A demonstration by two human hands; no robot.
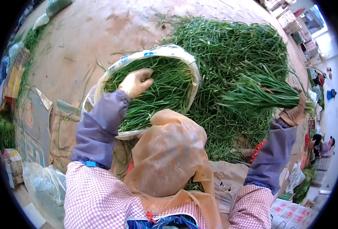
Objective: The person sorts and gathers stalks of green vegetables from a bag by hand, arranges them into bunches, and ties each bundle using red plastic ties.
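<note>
My left hand [137, 82], in a pale glove, hovers over a round basket lined with white plastic [193, 70]. Its fingers are curled, and what they hold, if anything, is too small to make out. Long green stalks [165, 86] fill the basket. On the right, my right hand [293, 110], in a brownish glove, grips a bunch of green stalks [264, 91] by its base end, the leaves pointing left. Beneath that bunch spreads a large heap of loose green stalks [233, 49]. A tan plastic sheet [169, 152] covers my lap.
Flattened cardboard [33, 122] and a clear plastic bag [47, 191] lie at the left. White boxes [293, 213] stand at the lower right. Other people [323, 147] are at the far right, near stacked bundles. A red netted thing [257, 150] lies by my right sleeve.
</note>
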